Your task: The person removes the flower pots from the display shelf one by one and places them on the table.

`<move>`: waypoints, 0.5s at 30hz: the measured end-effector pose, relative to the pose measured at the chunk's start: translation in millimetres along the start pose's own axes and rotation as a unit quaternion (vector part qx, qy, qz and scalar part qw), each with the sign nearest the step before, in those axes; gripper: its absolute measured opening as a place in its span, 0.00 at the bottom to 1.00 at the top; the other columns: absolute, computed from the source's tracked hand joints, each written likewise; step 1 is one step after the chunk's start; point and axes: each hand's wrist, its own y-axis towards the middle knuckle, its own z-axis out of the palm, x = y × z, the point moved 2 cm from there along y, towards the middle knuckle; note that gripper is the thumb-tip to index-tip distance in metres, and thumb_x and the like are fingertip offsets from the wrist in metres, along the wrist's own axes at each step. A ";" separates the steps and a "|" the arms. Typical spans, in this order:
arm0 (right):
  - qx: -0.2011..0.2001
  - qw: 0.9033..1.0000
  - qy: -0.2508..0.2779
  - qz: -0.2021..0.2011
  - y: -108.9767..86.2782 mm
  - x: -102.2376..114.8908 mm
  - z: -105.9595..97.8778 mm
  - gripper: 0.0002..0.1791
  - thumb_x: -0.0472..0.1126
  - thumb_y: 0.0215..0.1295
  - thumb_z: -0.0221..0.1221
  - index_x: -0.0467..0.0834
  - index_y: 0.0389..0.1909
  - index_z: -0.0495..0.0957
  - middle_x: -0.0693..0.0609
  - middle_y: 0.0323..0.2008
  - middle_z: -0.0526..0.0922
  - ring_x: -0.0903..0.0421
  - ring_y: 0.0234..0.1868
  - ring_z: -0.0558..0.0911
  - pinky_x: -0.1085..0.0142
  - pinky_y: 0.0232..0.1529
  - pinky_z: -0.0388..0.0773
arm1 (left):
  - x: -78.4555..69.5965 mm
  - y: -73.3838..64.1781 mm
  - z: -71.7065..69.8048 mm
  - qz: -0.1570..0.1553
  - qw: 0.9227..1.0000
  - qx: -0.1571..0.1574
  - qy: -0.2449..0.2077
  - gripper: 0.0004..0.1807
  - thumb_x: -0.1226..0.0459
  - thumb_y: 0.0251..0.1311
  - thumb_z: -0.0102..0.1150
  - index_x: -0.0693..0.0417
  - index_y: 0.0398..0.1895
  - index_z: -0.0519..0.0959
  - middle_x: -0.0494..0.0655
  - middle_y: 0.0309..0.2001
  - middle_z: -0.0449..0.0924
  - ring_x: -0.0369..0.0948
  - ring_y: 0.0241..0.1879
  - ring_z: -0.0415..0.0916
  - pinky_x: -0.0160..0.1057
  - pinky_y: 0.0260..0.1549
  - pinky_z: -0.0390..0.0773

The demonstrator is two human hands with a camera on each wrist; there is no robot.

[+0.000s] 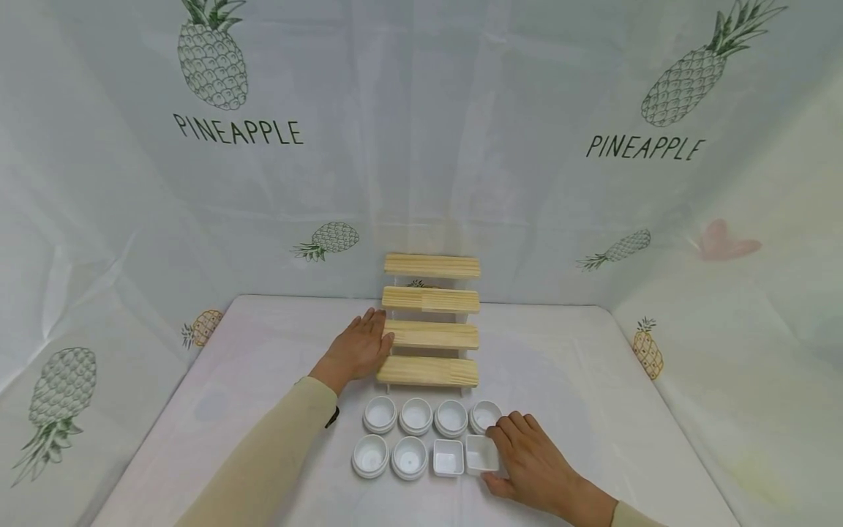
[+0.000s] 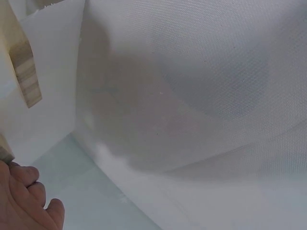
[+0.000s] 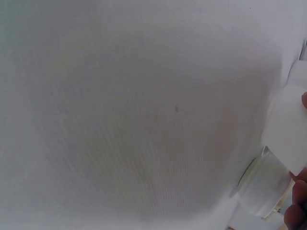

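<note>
A stepped wooden shelf rack (image 1: 431, 334) with several pale planks on white side supports stands at the back of the table. My left hand (image 1: 358, 344) rests along its left side, fingers extended, thumb beside a plank end; in the left wrist view the fingertips meet a plank edge. In front of the rack are two rows of small white pots. My right hand (image 1: 530, 461) pinches the square white pot (image 1: 482, 454) at the right end of the front row, thumb on the near side, fingers on the far side. In the right wrist view this pot (image 3: 287, 127) looks tilted.
Beside the held pot is another square pot (image 1: 448, 458), then two round ones (image 1: 410, 458). The back row is round pots (image 1: 416, 416), its right-end pot (image 1: 485, 415) close to my right fingers. A white pineapple-print cloth (image 1: 421, 146) hangs behind and beside the table.
</note>
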 end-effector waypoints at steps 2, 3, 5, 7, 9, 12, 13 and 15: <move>-0.002 1.000 0.003 -0.001 -0.1 0.0 0.7 0.33 0.67 0.49 0.70 0.44 0.42 0.78 0.56 0.35 0.73 0.56 0.36 0.67 0.66 0.36 0.63 | 0.8 0.6 0.8 0.000 1.000 -0.001 -0.002 0.40 0.45 0.84 0.23 0.64 0.85 0.46 0.58 0.85 0.49 0.53 0.86 0.42 0.53 0.84 0.48; -0.003 1.000 0.004 -0.001 -0.1 0.0 0.9 0.34 0.68 0.49 0.70 0.44 0.42 0.78 0.56 0.35 0.73 0.56 0.36 0.66 0.66 0.36 0.63 | 1.0 0.8 0.9 0.000 1.000 0.000 -0.002 0.40 0.45 0.84 0.23 0.64 0.85 0.46 0.58 0.85 0.48 0.53 0.86 0.42 0.53 0.84 0.47; -0.003 1.000 0.004 -0.001 0.1 0.1 0.9 0.34 0.68 0.50 0.70 0.44 0.43 0.78 0.56 0.35 0.73 0.56 0.36 0.66 0.66 0.36 0.63 | 1.3 1.0 0.7 0.000 1.000 0.000 -0.003 0.40 0.45 0.84 0.23 0.65 0.85 0.45 0.58 0.85 0.48 0.53 0.86 0.42 0.53 0.84 0.47; -0.002 1.000 0.005 0.000 0.2 0.4 0.4 0.34 0.69 0.51 0.69 0.44 0.43 0.78 0.56 0.35 0.73 0.57 0.36 0.66 0.66 0.36 0.63 | 1.0 0.7 -0.1 -0.001 1.000 0.003 -0.002 0.40 0.45 0.84 0.23 0.64 0.85 0.45 0.58 0.85 0.48 0.52 0.86 0.41 0.53 0.84 0.47; 0.001 1.000 0.005 0.002 0.7 0.8 -0.5 0.34 0.70 0.51 0.69 0.44 0.43 0.78 0.56 0.35 0.73 0.57 0.36 0.66 0.66 0.37 0.63 | 0.7 0.3 -1.2 -0.002 1.000 0.005 -0.001 0.40 0.45 0.84 0.23 0.64 0.86 0.45 0.58 0.85 0.47 0.52 0.86 0.41 0.53 0.84 0.47; 0.009 1.000 0.010 0.008 1.9 0.8 -2.1 0.35 0.70 0.52 0.69 0.44 0.44 0.78 0.56 0.36 0.73 0.57 0.37 0.67 0.66 0.38 0.63 | 0.5 0.0 -2.4 -0.004 1.000 0.010 0.001 0.40 0.45 0.84 0.23 0.64 0.86 0.44 0.58 0.85 0.47 0.52 0.86 0.40 0.53 0.84 0.46; 0.010 1.000 0.012 0.011 2.8 0.4 -2.7 0.35 0.70 0.52 0.69 0.44 0.44 0.79 0.56 0.36 0.74 0.57 0.37 0.68 0.66 0.38 0.64 | 0.6 -0.1 -2.8 -0.004 1.000 0.010 0.002 0.40 0.45 0.84 0.24 0.65 0.86 0.44 0.59 0.85 0.47 0.53 0.86 0.40 0.53 0.84 0.46; 0.011 1.000 0.018 0.021 4.9 -1.2 -4.2 0.35 0.70 0.53 0.69 0.43 0.45 0.79 0.56 0.37 0.75 0.57 0.38 0.69 0.65 0.39 0.65 | 0.7 -0.3 -3.1 -0.003 1.000 0.011 0.005 0.40 0.45 0.85 0.24 0.65 0.85 0.44 0.59 0.85 0.47 0.53 0.86 0.40 0.54 0.84 0.46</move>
